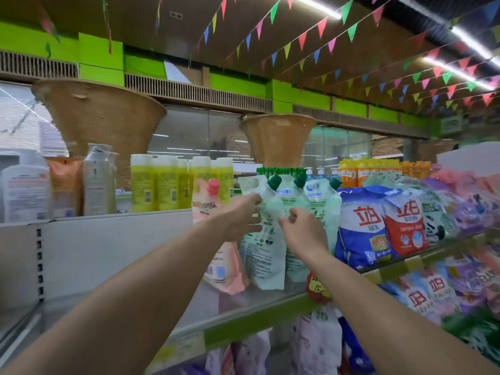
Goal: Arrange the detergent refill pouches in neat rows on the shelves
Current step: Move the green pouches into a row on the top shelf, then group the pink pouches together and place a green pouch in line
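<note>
Three pale green refill pouches with dark green caps stand in a row on the grey shelf [205,301]. My left hand [238,217] grips the upper left side of the front green pouch [266,255]. My right hand [303,231] pinches the same pouch's right side, in front of the second green pouch [293,201] and the third green pouch [324,207]. A pink pouch [216,266] with a pink cap leans just left of them. Blue and red detergent bags [362,231] stand to the right.
Yellow bottles [159,185] and white bottles [24,190] line the upper shelf at left. Woven baskets [278,139] stand behind. More pouches [313,345] fill the lower shelf, under a red price tag [318,286]. Purple bags [465,207] crowd the far right.
</note>
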The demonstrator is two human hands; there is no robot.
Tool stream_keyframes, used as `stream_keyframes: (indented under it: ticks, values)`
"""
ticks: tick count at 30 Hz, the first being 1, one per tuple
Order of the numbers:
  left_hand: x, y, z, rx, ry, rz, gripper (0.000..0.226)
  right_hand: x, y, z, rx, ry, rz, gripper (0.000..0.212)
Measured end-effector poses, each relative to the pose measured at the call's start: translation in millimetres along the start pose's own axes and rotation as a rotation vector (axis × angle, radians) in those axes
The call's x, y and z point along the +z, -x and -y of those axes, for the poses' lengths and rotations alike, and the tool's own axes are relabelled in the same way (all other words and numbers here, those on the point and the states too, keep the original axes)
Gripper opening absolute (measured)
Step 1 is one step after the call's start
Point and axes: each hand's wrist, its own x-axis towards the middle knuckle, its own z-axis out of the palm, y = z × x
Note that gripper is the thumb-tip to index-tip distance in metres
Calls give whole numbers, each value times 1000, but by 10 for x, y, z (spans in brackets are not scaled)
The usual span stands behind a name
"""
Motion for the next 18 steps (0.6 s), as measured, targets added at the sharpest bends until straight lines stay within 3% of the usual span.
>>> stream_keyframes:
  ticks: [3, 7, 12, 15, 18]
  values:
    - [-185, 240, -58, 26, -72, 59, 27, 9, 110, 177, -45, -74, -99, 37]
    - [-670, 508, -101, 63, -197, -36, 28, 148, 215, 449, -99, -129, -66, 28]
    - [-1497, 721, -16, 102, -199, -338, 17, 403, 320, 655, -120, -117, 64, 34]
    - [-1956, 821, 205, 17, -244, -497, 14, 601, 371, 679, -104, -61, 104, 36]
    - [-2253, 936, 480, -164, -321, -464, 14, 785, 386, 658, -14, -8, 202, 36]
